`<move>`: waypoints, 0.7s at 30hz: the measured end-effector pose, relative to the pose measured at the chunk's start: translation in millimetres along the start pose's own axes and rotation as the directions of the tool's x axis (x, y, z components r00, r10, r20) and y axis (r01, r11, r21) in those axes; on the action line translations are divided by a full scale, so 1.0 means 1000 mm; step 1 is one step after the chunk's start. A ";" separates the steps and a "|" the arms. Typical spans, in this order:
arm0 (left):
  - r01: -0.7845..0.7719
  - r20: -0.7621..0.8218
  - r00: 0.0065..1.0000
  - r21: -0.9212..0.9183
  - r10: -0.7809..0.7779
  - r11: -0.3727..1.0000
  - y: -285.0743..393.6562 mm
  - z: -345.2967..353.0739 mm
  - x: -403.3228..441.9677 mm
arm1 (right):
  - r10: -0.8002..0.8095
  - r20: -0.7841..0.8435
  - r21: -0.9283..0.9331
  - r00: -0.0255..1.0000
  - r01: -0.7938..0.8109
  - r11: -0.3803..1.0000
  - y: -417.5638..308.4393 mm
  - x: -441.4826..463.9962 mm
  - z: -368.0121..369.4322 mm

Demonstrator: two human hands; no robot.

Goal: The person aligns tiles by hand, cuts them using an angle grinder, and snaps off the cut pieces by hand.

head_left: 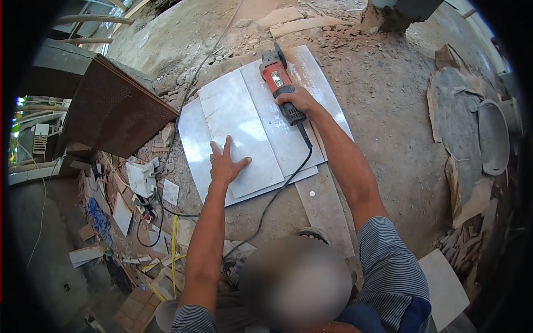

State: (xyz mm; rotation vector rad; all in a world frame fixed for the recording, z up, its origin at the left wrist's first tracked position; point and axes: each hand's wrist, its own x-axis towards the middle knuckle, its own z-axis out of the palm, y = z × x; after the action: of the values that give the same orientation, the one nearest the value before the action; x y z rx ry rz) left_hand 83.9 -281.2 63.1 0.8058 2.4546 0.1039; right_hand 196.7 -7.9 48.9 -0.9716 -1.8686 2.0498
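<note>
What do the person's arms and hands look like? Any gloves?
No gloves: the left hand and right hand are bare. The left sleeve and right sleeve have thin dark and light stripes. The right one has a dark blue patch too.

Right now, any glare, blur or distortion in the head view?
Head view: bright glare patches on the pale tiles, just beyond the left hand; strong fisheye bend with black corners; heavy blur over the head at bottom, while the angle grinder in the right hand looks reasonably sharp.
</note>
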 end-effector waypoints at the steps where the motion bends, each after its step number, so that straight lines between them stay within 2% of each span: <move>1: 0.001 0.002 1.000 -0.004 -0.001 1.000 -0.001 0.000 -0.001 | 0.002 0.001 -0.003 1.000 -0.002 1.000 0.003 -0.001 0.000; 4: 0.004 -0.013 1.000 -0.002 -0.004 1.000 -0.001 0.001 0.001 | 0.058 0.011 0.000 0.998 -0.058 0.998 0.005 0.001 0.000; 7: 0.034 -0.012 0.999 0.000 -0.034 0.999 -0.002 0.002 0.002 | 0.010 0.010 0.025 1.000 -0.010 1.000 0.000 0.009 0.000; 11: 0.039 0.004 0.999 0.005 -0.039 0.999 0.002 -0.001 0.000 | 0.104 0.026 0.074 0.994 -0.105 0.992 -0.001 0.022 -0.002; 21: 0.020 -0.024 1.000 0.001 -0.020 1.000 -0.004 0.006 0.004 | 0.067 0.009 0.042 0.998 -0.067 0.997 -0.009 0.034 -0.001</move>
State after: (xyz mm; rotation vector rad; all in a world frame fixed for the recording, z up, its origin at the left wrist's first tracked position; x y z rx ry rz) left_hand 81.9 -282.5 55.5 0.7851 2.4846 0.1055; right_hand 168.9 13.7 46.4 -1.0310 -1.8124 2.1243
